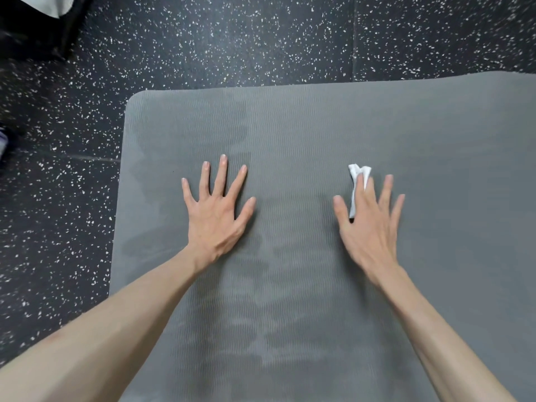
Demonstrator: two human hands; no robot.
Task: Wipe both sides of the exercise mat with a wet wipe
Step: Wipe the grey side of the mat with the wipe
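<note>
A grey ribbed exercise mat lies flat on the floor and fills most of the view, with darker damp streaks down its left and middle. My left hand presses flat on the mat, fingers spread, holding nothing. My right hand lies flat further right, its fingers pressing a crumpled white wet wipe against the mat. Most of the wipe shows beyond my index finger and beside my thumb; the rest is hidden under my fingers.
Black rubber floor with white speckles surrounds the mat's far and left edges. A dark object with a pale top stands at the far left corner. A small bluish thing pokes in at the left edge.
</note>
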